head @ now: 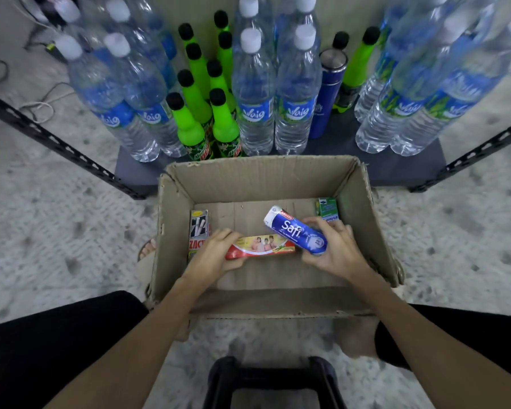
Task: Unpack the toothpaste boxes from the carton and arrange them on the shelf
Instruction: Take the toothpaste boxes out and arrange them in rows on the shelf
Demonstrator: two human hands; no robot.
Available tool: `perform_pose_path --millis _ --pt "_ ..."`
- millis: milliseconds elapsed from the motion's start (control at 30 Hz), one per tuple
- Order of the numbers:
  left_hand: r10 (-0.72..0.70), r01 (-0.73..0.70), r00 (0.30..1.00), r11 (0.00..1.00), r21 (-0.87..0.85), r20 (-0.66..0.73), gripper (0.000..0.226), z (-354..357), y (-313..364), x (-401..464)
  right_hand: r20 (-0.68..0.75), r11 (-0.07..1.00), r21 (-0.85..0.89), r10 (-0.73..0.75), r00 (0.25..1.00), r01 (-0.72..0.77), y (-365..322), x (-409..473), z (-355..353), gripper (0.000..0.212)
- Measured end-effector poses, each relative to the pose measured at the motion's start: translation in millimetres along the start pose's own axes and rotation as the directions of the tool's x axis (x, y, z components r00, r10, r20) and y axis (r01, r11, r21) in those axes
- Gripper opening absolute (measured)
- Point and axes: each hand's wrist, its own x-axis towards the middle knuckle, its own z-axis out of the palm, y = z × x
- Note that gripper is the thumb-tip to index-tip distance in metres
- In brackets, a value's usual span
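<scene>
Soft, diffuse, even daylight; no single source is visible. Shadows are weak: the inner walls of the carton [348, 199] shade its floor slightly, and a faint shadow lies under the forearms. Small highlights glint on the water bottles [255, 93] and on the steel cap of the blue flask [328, 95]. Wide-angle distortion is strong: the bottles splay outward towards the upper corners and the black shelf rails [50, 143] slant. Focus is sharpest at the centre; the bottle caps at the top edge and the dark stool [273, 379] at the bottom edge are soft.
</scene>
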Motion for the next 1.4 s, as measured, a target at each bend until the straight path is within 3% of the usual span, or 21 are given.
perform_pose_path --millis 167,500,700,967,1167,1267,1400 --pt "0.040 -0.027 0.969 0.998 0.057 -0.242 0.051 -56 23 -5 -0.097 0.996 -0.005 -0.086 0.991 0.086 -41 5 -59 0.067" --pt "0.237 -0.209 0.829 0.971 0.113 -0.506 0.053 -201 110 -7 -0.284 0.954 -0.083 -0.300 0.911 0.288 -135 -2 -233 0.063" --pt "0.330 -0.294 0.743 0.943 0.159 -0.582 0.055 -292 173 -9 -0.387 0.897 -0.192 -0.442 0.809 0.398 -191 -13 -335 0.065" --pt "0.422 -0.353 0.616 0.903 0.246 -0.665 0.054 -380 242 -8 -0.476 0.901 -0.191 -0.432 0.766 0.389 -237 -29 -427 0.062" --pt "0.479 -0.372 0.550 0.874 0.313 -0.684 0.048 -428 277 12 -0.571 0.890 -0.238 -0.452 0.685 0.389 -250 -24 -488 0.052" --pt "0.485 -0.345 0.534 0.873 0.346 -0.692 0.048 -455 288 37 -0.553 0.887 -0.274 -0.461 0.694 0.371 -251 -2 -518 0.053" --pt "0.491 -0.208 0.521 0.866 0.454 -0.698 0.052 -497 290 83 -0.534 0.901 -0.281 -0.433 0.726 0.330 -251 43 -559 0.054"
